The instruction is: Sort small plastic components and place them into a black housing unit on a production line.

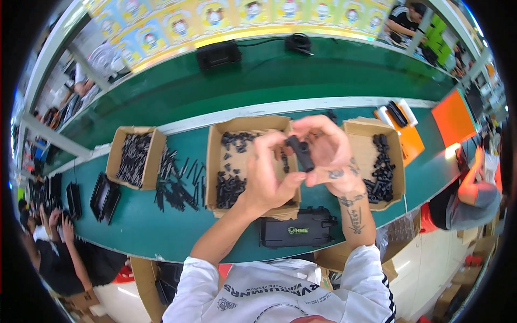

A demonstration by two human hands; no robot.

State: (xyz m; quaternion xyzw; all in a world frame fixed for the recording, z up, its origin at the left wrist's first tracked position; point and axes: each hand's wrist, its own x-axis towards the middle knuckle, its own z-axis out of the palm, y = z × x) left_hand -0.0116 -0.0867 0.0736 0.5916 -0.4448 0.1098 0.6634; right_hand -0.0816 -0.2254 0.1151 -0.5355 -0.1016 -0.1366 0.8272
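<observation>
A short black plastic part with a wider end (300,153) is held up over the middle cardboard box. My left hand (268,171) grips it from the left, fingertips at its upper end and thumb near its lower end. My right hand (329,152) closes on it from the right, the thumb against its lower end and the fingers curled behind. Below them stands the middle cardboard box (253,126), with piles of small black parts (230,189). Nearer to me lies a black plastic case (297,228) with a green mark on its lid.
A right-hand box (371,127) holds black tubular parts (381,161). On the left, thin black strips (176,188) lie beside another box (156,156), near an open black case (104,197). Orange boards (455,118) stand at right. Co-workers (59,253) sit at both ends of the green bench.
</observation>
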